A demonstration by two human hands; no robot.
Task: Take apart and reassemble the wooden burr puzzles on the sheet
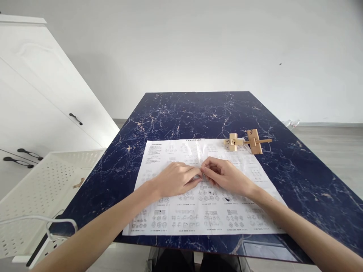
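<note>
A creased white sheet of paper (pixel 176 223) printed with small diagrams and text lies across the near half of the table. On it rests my left hand (pixel 177 178), palm down, fingers loosely extended and the thumb a little apart. My right hand (pixel 224 174) lies opposite with curled fingers, thumb and index drawn together; no object shows in them. The fingertips of both hands meet near the sheet's middle. Beyond my right hand, at the sheet's upper right corner, sit a pale wooden interlocking puzzle (pixel 233 142) and a browner one (pixel 255 141), each marked with a letter, very close together.
The dark blue marble-patterned table (pixel 187 113) has a white wall behind it. To the left stand a white cabinet (pixel 42 87) with black handles and a perforated white basket (pixel 42 189) holding a small wooden piece (pixel 78 183). A white cable (pixel 36 217) loops beside the basket.
</note>
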